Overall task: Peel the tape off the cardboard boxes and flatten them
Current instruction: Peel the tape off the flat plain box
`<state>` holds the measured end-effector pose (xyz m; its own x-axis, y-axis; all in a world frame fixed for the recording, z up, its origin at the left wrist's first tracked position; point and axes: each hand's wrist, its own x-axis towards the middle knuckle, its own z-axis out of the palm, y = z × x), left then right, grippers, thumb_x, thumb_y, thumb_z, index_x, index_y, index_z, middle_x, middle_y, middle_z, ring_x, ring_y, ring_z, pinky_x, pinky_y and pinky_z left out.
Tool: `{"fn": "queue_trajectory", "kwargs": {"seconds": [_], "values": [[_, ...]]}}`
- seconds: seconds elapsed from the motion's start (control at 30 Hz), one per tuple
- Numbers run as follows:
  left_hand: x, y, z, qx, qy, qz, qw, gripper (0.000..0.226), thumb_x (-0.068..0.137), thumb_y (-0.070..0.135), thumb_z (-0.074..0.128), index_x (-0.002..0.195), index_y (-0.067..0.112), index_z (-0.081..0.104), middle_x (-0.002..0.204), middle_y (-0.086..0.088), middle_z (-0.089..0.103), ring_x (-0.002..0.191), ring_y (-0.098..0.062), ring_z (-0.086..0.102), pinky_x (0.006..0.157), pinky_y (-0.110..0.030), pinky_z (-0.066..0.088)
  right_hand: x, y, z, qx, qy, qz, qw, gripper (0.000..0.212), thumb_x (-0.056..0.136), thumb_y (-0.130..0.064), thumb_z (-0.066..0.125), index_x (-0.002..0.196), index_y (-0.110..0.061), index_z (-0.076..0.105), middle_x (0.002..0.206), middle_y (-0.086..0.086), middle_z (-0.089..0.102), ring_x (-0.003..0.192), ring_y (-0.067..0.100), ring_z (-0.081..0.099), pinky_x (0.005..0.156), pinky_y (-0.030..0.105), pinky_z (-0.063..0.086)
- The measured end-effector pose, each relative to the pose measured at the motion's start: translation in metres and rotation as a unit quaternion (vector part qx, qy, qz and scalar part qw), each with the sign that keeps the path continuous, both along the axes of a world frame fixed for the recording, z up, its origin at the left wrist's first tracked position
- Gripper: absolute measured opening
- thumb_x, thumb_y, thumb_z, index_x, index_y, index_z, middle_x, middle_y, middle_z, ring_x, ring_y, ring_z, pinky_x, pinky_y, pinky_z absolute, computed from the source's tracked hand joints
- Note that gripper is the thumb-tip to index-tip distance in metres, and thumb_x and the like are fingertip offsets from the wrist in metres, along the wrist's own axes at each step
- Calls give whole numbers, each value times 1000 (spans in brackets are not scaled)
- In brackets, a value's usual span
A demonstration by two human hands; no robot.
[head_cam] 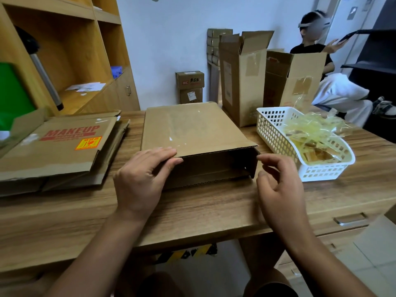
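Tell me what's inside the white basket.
The basket holds a loose heap of peeled yellowish tape, some strips with brown scraps stuck on. Anything beneath the heap is covered.

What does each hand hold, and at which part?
Left hand pinches the brown cardboard box at its near top edge; for the right hand it cannot be told.

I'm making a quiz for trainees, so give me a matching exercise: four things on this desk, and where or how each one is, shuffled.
1. MAKEUP box
2. basket
3. tall boxes
4. left hand

a. stand upright at the back
b. grips the middle box's edge
c. lies flat on the left
d. holds tape

Pairs: 1-c, 2-d, 3-a, 4-b
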<state>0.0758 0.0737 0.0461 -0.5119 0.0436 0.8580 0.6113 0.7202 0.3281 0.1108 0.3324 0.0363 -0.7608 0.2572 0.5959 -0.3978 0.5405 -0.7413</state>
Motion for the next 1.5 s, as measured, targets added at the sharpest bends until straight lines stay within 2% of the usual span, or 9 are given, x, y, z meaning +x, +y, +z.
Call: {"fn": "queue_trajectory", "kwargs": {"seconds": [0.17,0.37,0.63,0.9,0.97,1.07,1.23,1.33,1.5], "values": [[2,-2,3,34,-14,-33,999,21,88,21,77,105,9,76,110,-3,74,107,-11,69,95,-36,56,10,-33,3,6,-95,159,983,37,96,-2,56,122,-25,67,117,-17,67,114,-4,61,95,10,45],[-4,-7,2,89,-28,-37,995,23,84,19,81,100,5,72,111,-5,70,108,-16,67,94,-35,54,-15,-72,11,-26,-238,248,939,46,98,-5,53,140,-23,56,134,-11,64,124,0,56,111,26,43],[-2,-10,3,166,-84,-65,980,16,88,25,75,102,16,76,99,6,75,96,-7,70,89,-30,54,-40,-110,8,-133,-315,293,893,55,90,10,43,138,-14,59,122,-6,68,125,13,59,115,39,42],[-3,-9,5,179,-94,-73,977,18,88,24,75,103,17,77,99,7,76,97,-7,72,89,-25,53,-29,-124,8,-89,-327,337,878,55,94,7,43,139,-18,59,135,1,65,126,12,59,114,37,43],[-2,-10,4,169,-93,-74,978,18,88,25,74,104,17,77,101,6,76,99,-7,71,91,-27,53,-21,-129,5,-74,-332,360,869,53,93,1,45,136,-26,62,125,-1,71,113,19,67,103,44,53],[-3,-9,3,155,-91,-76,981,18,89,23,74,104,13,77,104,3,76,105,-9,71,96,-33,54,-16,-133,2,-54,-321,363,873,53,94,-1,45,133,-31,62,116,-2,73,90,19,70,73,35,56],[-4,-12,2,127,-95,-76,984,22,89,25,74,105,10,75,107,3,75,106,-10,69,95,-37,55,-9,-129,9,-48,-321,366,872,51,87,-14,49,132,-34,62,120,-6,72,114,31,66,100,58,51],[-3,-12,2,102,-91,-76,988,24,89,27,73,107,10,73,109,3,73,107,-10,68,94,-34,55,-8,-110,12,-49,-312,371,873,44,96,-8,52,135,-26,63,128,-8,69,120,11,64,108,43,49],[-4,-13,1,97,-85,-82,988,21,99,26,61,110,11,72,110,3,72,107,-10,67,92,-34,55,0,-55,44,-123,-266,352,889,32,102,0,47,119,-14,69,108,6,76,99,21,73,91,38,59]]}}
